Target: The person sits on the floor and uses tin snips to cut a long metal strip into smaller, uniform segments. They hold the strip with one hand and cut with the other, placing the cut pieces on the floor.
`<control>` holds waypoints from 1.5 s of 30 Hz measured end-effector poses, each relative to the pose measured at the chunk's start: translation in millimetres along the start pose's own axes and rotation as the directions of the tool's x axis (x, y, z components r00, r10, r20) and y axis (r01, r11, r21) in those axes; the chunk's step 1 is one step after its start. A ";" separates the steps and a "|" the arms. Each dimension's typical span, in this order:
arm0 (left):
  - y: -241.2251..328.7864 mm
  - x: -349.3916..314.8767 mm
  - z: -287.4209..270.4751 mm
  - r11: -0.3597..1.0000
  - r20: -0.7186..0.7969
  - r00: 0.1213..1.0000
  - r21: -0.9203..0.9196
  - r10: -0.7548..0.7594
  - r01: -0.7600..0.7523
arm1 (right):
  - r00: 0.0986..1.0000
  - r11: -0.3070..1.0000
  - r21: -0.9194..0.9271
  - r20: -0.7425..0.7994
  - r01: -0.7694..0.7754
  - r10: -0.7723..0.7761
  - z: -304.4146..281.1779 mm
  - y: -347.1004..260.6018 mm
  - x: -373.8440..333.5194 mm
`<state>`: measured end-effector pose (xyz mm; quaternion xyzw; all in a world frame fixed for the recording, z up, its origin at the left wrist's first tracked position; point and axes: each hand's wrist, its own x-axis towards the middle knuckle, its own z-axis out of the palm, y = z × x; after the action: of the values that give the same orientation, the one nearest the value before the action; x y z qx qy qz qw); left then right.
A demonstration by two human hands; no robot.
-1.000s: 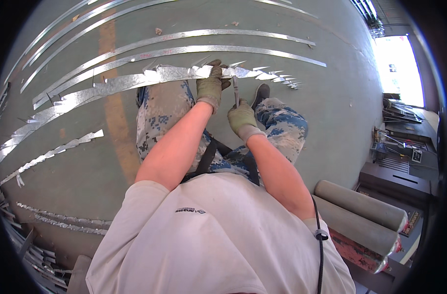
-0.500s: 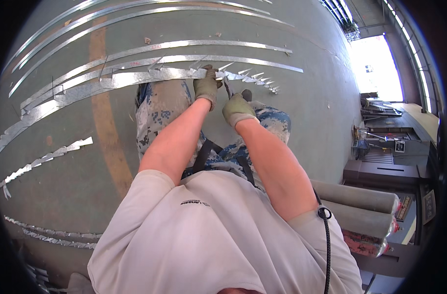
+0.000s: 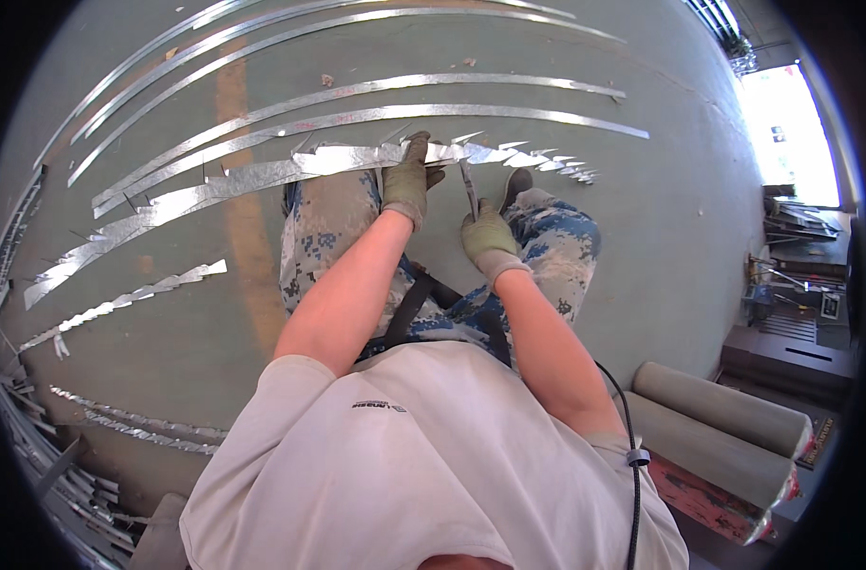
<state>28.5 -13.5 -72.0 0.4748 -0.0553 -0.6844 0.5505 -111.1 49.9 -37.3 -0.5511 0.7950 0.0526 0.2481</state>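
Observation:
A long shiny sheet-metal strip point(image 3: 262, 173), its edge cut into overlapping, pointed tabs, runs across in front of my legs. My left hand point(image 3: 409, 180), in a greenish work glove, is closed round the strip right of its middle. Right of that grip, the tabs stand up as sharp points toward the strip's right end. My right hand point(image 3: 490, 237), gloved too, grips a slim grey metal tool point(image 3: 470, 190). The tool's upper end reaches the strip's lower edge just right of my left hand; whether it is snips or pliers I cannot make out.
Several plain metal strips point(image 3: 376, 88) lie on the floor beyond. A shorter toothed strip point(image 3: 138, 299) and more toothed pieces point(image 3: 148, 432) lie at left, near stacked metal point(image 3: 72, 484). Grey rolls point(image 3: 727, 408) with a red one point(image 3: 699, 499) lie at lower right. My knees bracket the work.
The whole view has shifted, so the floor things appear further right. Both hands sit slightly further left along the strip, and my right hand is lower, a bit further from it.

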 end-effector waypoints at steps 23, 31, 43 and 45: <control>-3.9 2.6 -6.3 0.998 0.084 0.995 0.010 0.062 -0.063 | 0.935 0.782 0.601 0.158 0.165 -0.319 42.2 39.4 19.8; -4.7 4.3 -10.6 0.998 0.109 0.993 -0.026 0.053 -0.050 | 0.918 0.673 0.739 0.282 -0.021 -0.281 34.1 31.9 15.7; -1.9 1.1 -14.0 0.993 0.173 0.985 -0.114 0.013 0.007 | 0.867 0.602 0.772 0.429 -0.206 -0.253 13.7 26.1 9.7; -1.5 -0.9 -13.9 0.982 0.228 0.974 -0.179 -0.017 0.059 | 0.869 0.605 0.774 0.417 -0.186 -0.266 14.6 27.6 11.5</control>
<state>37.3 -6.0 -80.0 0.3422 -0.0445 -0.7465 0.5689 -134.2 56.1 -60.5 -0.3684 0.6299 -0.1733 0.6614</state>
